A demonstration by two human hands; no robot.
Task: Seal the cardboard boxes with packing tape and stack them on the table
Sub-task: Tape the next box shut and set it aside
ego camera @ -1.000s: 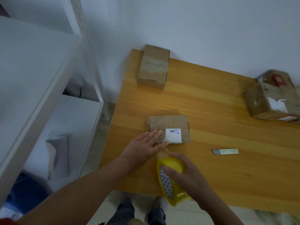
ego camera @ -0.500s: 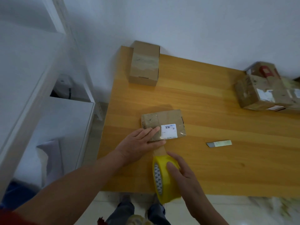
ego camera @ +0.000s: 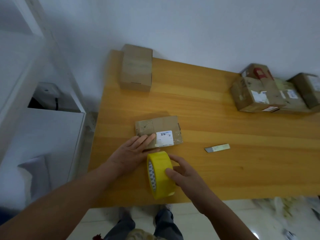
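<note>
On table (ego camera: 225, 170), right hand (ego camera: 187, 176) grips tape roll (ego camera: 160, 172).

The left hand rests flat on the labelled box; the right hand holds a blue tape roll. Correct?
The colour is wrong: the head view shows a yellow tape roll. The left hand rests flat on the labelled box; the right hand holds the roll.

We've got an orange-toned wooden table (ego camera: 225, 170) here. A small flat cardboard box with a white label (ego camera: 164, 125) lies front-left, with a yellow packing tape roll (ego camera: 161, 175) on edge just in front. A plain brown cardboard box (ego camera: 136, 70) sits at the far left corner, a cluster of taped, labelled cardboard boxes (ego camera: 256, 94) far right, and a small grey blade (ego camera: 217, 148) mid-table.
</note>
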